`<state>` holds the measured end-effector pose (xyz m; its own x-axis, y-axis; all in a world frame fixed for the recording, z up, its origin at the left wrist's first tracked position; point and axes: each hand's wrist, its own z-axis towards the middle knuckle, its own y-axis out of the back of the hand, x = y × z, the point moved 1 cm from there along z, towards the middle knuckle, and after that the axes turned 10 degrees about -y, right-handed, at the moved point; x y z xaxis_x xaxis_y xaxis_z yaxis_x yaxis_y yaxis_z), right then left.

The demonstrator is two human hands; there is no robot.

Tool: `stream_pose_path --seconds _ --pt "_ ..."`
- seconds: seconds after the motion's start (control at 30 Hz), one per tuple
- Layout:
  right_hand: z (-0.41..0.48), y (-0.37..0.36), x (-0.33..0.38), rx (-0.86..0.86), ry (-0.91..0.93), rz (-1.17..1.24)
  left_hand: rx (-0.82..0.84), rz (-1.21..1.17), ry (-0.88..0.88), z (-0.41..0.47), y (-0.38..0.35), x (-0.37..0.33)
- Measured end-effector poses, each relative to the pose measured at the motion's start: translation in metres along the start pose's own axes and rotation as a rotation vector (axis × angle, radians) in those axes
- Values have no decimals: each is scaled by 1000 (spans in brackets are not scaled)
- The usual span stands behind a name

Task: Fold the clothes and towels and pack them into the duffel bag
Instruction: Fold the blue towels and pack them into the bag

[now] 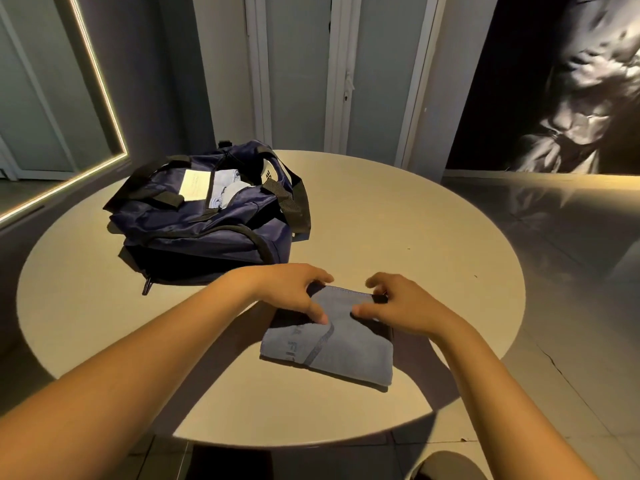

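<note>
Just beside the navy nylon duffel bag (207,233), your left hand (294,292) and right hand (405,306) cover the far corners of the folded blue-grey towel (332,348), so you cannot tell whether they pinch it. Its faint lettering cannot be read. On the bag, the white paper card (195,185) carries print too small to make out, and a black webbing strap (287,195) cuts off the white label (269,172). Inside the bag, pale blue cloth (225,192) shows only in part
</note>
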<state>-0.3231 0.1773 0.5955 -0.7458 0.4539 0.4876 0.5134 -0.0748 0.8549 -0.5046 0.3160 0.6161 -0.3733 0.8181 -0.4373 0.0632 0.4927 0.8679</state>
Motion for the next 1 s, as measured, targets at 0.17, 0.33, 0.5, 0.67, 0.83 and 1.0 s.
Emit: stream_pose_path --seconds 0.17,0.33,0.5,0.67,0.83,1.0 --pt "8 -1 9 185 43 -142 170 79 40 15 8 -11" --pt "13 6 22 485 57 -117 292 25 52 13 7 -16" --pt "6 41 40 358 182 -9 117 2 6 -17 39 -19" --pt "-23 62 54 -91 401 172 -383 259 -138 -66 74 -33" --pt "-48 0 27 -243 454 35 -501 496 -190 -91 5 -20" --pt "-69 -47 1 -186 496 -12 -515 240 -181 -112 -62 5"
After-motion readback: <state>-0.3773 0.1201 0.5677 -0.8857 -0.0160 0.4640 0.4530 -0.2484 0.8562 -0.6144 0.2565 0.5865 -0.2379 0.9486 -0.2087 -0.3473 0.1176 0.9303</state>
